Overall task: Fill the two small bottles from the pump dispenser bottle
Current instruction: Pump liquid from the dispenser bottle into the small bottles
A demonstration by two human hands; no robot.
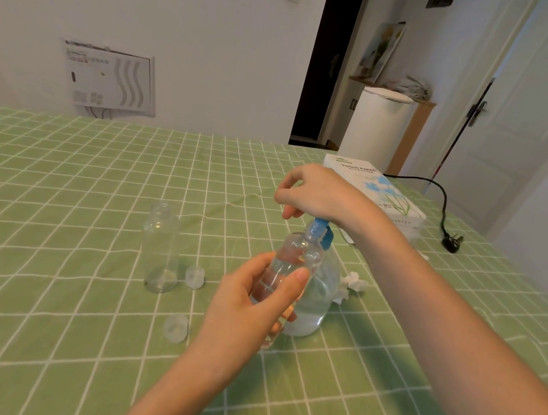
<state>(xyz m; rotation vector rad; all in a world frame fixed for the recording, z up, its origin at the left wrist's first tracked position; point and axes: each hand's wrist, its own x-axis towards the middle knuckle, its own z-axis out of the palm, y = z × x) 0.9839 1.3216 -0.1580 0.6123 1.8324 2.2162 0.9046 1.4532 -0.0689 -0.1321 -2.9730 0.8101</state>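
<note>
My left hand (247, 304) grips a small clear bottle (297, 258), tilted with its open neck up against the blue pump spout (323, 234). The clear pump dispenser bottle (318, 299) stands right behind it, holding clear liquid. My right hand (316, 191) rests on top of the blue pump head, palm down. A second small clear bottle (160, 248) stands upright and uncapped to the left on the green checked cloth. Two translucent caps lie near it, one cap (194, 276) beside its base and another cap (176, 328) closer to me.
A tissue paper box (388, 193) sits behind my right hand. Crumpled white tissue (353, 284) lies right of the dispenser. A black cable with plug (451, 243) rests at the table's right edge. Beyond the table stand a white bin and a door.
</note>
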